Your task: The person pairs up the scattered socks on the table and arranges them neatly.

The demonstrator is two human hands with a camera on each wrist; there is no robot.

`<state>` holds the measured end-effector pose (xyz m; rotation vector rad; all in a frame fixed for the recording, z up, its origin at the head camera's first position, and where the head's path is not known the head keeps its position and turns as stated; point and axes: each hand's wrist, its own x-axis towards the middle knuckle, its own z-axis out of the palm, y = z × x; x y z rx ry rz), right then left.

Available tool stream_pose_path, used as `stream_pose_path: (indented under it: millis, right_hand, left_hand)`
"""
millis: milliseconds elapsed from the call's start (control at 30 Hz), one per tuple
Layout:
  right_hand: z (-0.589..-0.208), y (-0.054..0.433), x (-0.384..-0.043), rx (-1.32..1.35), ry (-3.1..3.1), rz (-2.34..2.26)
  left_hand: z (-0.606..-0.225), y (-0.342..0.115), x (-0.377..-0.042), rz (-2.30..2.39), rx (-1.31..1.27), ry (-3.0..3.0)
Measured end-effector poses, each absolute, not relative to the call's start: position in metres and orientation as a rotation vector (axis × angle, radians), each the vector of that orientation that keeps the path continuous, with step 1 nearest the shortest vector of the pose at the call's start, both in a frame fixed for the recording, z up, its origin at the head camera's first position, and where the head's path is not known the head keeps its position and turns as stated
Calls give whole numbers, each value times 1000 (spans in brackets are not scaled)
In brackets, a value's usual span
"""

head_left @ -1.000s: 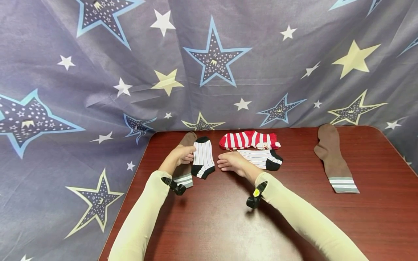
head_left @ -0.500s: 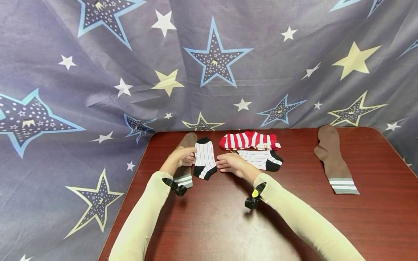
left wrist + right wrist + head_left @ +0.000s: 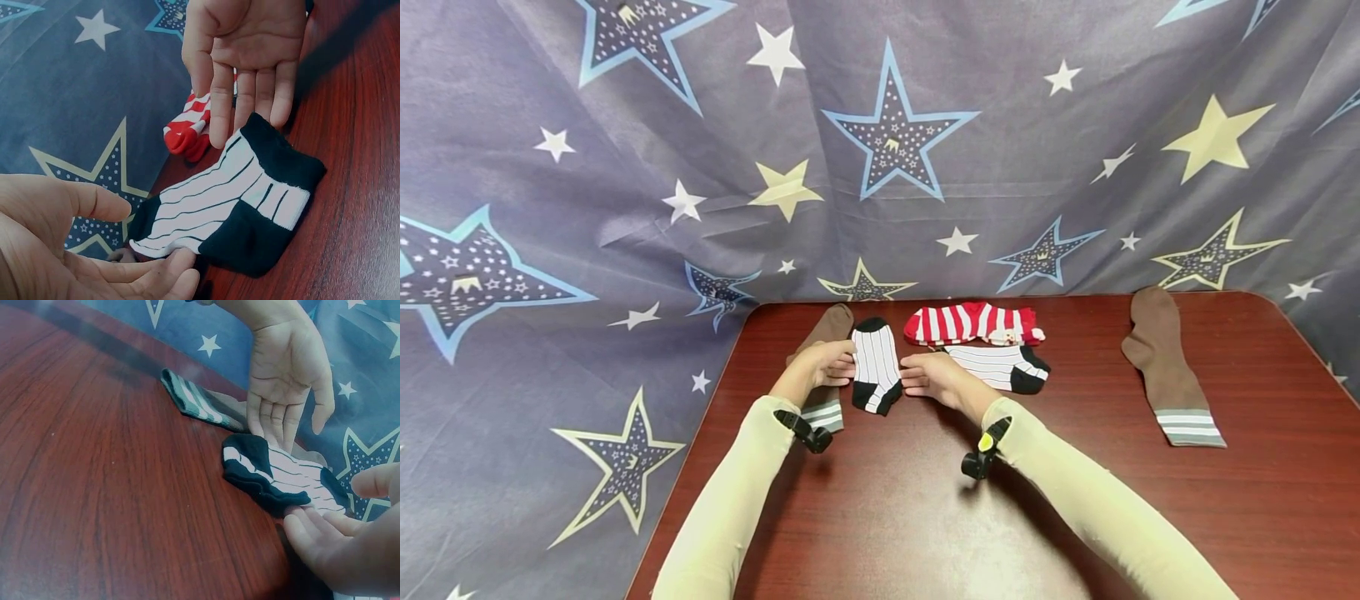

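A short white sock point(image 3: 876, 354) with thin dark stripes and black toe, heel and cuff stands between both hands in the head view. From its left side, my left hand point(image 3: 817, 367) touches it with extended fingers. My right hand point(image 3: 938, 379) is on the other side, its straight fingertips right at the sock's edge. The left wrist view shows the sock point(image 3: 194, 200) above the left fingers point(image 3: 165, 272), the right palm facing it. In the right wrist view, fingers point(image 3: 312, 531) of my right hand meet the black edge. Partly hidden beneath the left hand lies a brown sock point(image 3: 833, 323).
Behind the right hand lies a matching striped sock point(image 3: 985, 365), partly covered. Red-and-white striped socks point(image 3: 970, 323) lie at the table's back edge. Another brown sock point(image 3: 1157, 350) with a grey-and-white cuff rests at the right of the wooden table point(image 3: 880, 517). A starry cloth point(image 3: 1015, 192) hangs behind.
The white striped sock has shifted slightly to the right, along with my left hand. The right hand moved a little left, then slightly back right. The other socks stay put.
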<state>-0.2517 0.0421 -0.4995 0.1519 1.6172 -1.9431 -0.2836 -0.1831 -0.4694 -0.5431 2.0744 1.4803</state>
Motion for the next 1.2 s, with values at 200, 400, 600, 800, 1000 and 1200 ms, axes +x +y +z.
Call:
stream_pose_path:
  millis: [200,400,600,800,1000,1200]
  right_hand:
    - [-500,44,-255,187,1537,-1975]
    - [-498,45,-255,224,1443,-1995]
    - [-499,44,-257,251,1417,-1996]
    - [-501,44,-257,261,1424,-1994]
    - [-501,43,-258,271,1407,-1998]
    - [-502,44,-257,233,1402,-1984]
  left_hand:
    - [-470,-180,-283,1481,-539,2052]
    - [-499,-186,-300,1558,-527,1982]
    - [-542,-197,-326,1597,-502,1875]
    - [-590,-208,-352,1637,-490,1840]
    - [-506,-170,-294,1668,-539,1889]
    - [-629,-202,-365,1853,-494,1727]
